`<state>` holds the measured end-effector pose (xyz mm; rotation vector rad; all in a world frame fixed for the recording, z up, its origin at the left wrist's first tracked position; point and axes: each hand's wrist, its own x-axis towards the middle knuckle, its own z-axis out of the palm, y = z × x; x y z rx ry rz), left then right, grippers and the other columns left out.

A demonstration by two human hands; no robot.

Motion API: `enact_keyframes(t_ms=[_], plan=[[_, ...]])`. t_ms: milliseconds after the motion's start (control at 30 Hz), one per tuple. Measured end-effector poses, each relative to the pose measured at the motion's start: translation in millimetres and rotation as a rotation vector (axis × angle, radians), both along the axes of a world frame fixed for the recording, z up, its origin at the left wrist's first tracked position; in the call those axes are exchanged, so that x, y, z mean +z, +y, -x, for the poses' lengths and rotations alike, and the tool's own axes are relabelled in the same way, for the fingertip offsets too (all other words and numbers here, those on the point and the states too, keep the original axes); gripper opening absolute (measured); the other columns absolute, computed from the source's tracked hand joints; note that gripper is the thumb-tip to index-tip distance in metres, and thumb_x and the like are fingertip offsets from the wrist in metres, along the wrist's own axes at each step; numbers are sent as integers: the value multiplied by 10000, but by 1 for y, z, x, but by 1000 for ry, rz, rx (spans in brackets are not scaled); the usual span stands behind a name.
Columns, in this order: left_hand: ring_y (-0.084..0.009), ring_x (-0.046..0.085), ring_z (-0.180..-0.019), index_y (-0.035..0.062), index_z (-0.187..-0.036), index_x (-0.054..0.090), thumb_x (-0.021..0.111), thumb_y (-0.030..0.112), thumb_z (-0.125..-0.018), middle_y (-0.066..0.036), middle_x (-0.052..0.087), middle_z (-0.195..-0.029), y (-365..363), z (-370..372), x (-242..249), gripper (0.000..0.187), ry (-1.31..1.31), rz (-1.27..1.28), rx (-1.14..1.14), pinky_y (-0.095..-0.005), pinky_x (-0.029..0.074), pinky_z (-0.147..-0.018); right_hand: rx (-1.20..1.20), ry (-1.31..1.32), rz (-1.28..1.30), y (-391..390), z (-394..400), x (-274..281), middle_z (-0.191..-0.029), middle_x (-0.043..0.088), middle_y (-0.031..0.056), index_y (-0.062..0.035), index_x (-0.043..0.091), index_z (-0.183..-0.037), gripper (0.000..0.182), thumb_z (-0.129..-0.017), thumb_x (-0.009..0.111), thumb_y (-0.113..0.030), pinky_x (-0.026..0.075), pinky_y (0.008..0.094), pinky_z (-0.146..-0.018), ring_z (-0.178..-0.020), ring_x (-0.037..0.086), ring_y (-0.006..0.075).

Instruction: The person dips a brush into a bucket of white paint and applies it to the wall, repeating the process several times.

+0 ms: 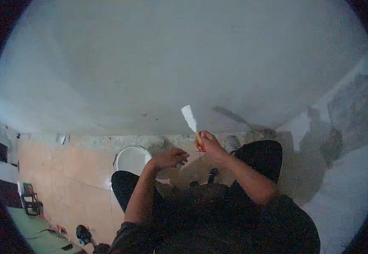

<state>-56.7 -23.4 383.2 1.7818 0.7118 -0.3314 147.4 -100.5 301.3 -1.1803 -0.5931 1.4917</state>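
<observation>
My right hand (210,145) is closed around the wooden handle of a putty knife (188,118). White paste covers its blade, which points up in front of the grey wall (167,72). To the left and a little lower, my left hand (170,159) has loosely bent fingers, apart from each other and holding nothing. A round white bucket (133,159) stands just beyond my left wrist, partly behind it, with pale material inside. The blade casts a slanting shadow on the wall to its right.
Rough, bare patches run along the wall's foot and up the right-hand wall (353,106). My knees flank the tan floor (78,169) before the wall. At the left are a small dark stand (31,205), a green surface (23,228) and a dark shoe (83,234).
</observation>
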Motion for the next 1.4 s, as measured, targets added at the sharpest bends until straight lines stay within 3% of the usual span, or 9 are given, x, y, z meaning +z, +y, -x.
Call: enact_keyframes(t_ms=[100, 233, 367, 433, 633, 733, 1033, 1133, 1400], plan=[[-245, 604, -983, 39, -1116, 605, 489, 299, -892, -121, 634, -1076, -2, -5, -14, 362, -5, 24, 49, -372, 466, -857, -27, -295, -10, 0, 8, 14, -705, 503, 0, -66, 530, -963, 239, -990, 373, -245, 366, 218, -481, -529, 427, 64], [-282, 588, -1021, 44, -1115, 611, 460, 390, -911, -138, 614, -1126, -1, -10, -37, 429, -33, -271, -274, -384, 451, -894, -143, -320, -15, -14, 4, 4, -694, 494, -2, -25, 549, -973, 181, -959, 434, -163, 365, 219, -475, -536, 440, 66], [-309, 557, -1078, 77, -1152, 601, 445, 405, -908, -134, 599, -1161, 3, -25, -50, 439, 90, -217, -350, -402, 423, -937, -214, -385, -40, -17, -7, -12, -725, 552, 20, -53, 539, -982, 121, -909, 471, -122, 411, 245, -494, -606, 499, 76], [-326, 555, -1072, 67, -1157, 593, 452, 405, -905, -140, 595, -1165, 1, -31, -47, 445, 98, -351, -412, -407, 424, -938, -316, -145, 33, -19, -13, -19, -700, 551, 18, -62, 520, -958, 102, -912, 508, -152, 405, 251, -474, -586, 502, 77], [-326, 557, -1066, 49, -1138, 586, 451, 417, -917, -146, 588, -1166, -2, -37, -69, 449, -35, -384, -376, -411, 430, -929, -686, -209, 177, -41, -39, -10, -576, 501, -5, -80, 525, -857, 221, -915, 557, -291, 362, 252, -456, -519, 453, 71], [-322, 563, -1056, 39, -1126, 582, 458, 396, -925, -157, 589, -1148, -22, -62, -7, 428, -13, -323, -277, -408, 437, -916, -874, -464, 90, -36, -63, -32, -563, 479, 4, -63, 537, -747, 359, -906, 546, -385, 368, 300, -480, -527, 442, 103], [-266, 593, -1005, 57, -1100, 598, 504, 236, -915, -137, 618, -1072, -48, -70, 11, 275, -178, -266, -274, -385, 466, -865, -738, -830, 165, -7, -118, -48, -560, 497, 70, -8, 555, -652, 578, -851, 532, -550, 408, 378, -549, -551, 502, 174], [-270, 596, -995, 65, -1099, 599, 496, 242, -918, -119, 622, -1074, -43, -66, 11, 273, -98, -226, -187, -390, 467, -865, -598, -553, 244, -7, -110, -62, -550, 531, 100, 12, 581, -672, 611, -843, 523, -572, 421, 404, -550, -517, 527, 217], [-283, 588, -1007, 64, -1121, 592, 496, 269, -924, -138, 606, -1095, -33, -67, 4, 300, -119, -195, -199, -396, 460, -881, -554, -723, 554, -9, -124, -110, -604, 615, 158, 27, 625, -647, 730, -817, 457, -662, 455, 444, -602, -604, 603, 297]])
